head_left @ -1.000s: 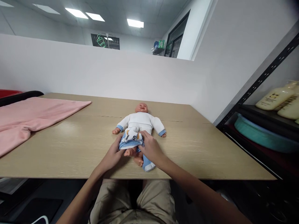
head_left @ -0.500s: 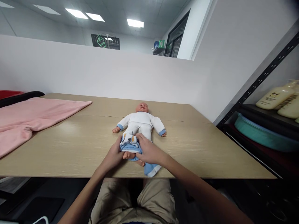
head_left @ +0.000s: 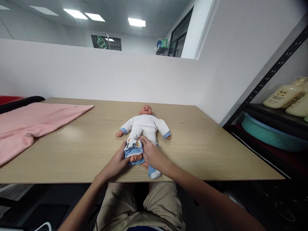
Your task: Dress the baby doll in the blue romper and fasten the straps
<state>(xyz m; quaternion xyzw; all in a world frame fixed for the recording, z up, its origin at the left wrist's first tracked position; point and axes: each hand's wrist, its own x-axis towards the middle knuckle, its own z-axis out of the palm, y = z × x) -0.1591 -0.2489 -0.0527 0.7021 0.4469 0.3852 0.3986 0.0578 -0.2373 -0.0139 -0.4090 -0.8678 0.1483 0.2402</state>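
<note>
A baby doll (head_left: 145, 123) in a white top with blue cuffs lies on its back, head toward the wall. Bunched around its lower leg is a blue and white garment (head_left: 133, 144) with a printed face, and a bare foot sticks out of it. My left hand (head_left: 120, 161) is closed on the garment's left edge. On the other side my right hand (head_left: 152, 154) grips the garment, fingers over its top. Part of the garment hangs below my right hand near the table's front edge, beside the other foot, which is partly hidden.
The wooden table (head_left: 72, 144) carries a pink cloth (head_left: 43, 118) at the left, near a red container (head_left: 9, 99). To the right, a black rack holds cream-coloured bottles (head_left: 280, 96) and a teal basin (head_left: 269, 133). A low white wall stands behind the table.
The garment's bunched part sits slightly farther up the leg, showing more of the foot. Its loose end has shifted left and away from the table's edge. Both hands keep their hold.
</note>
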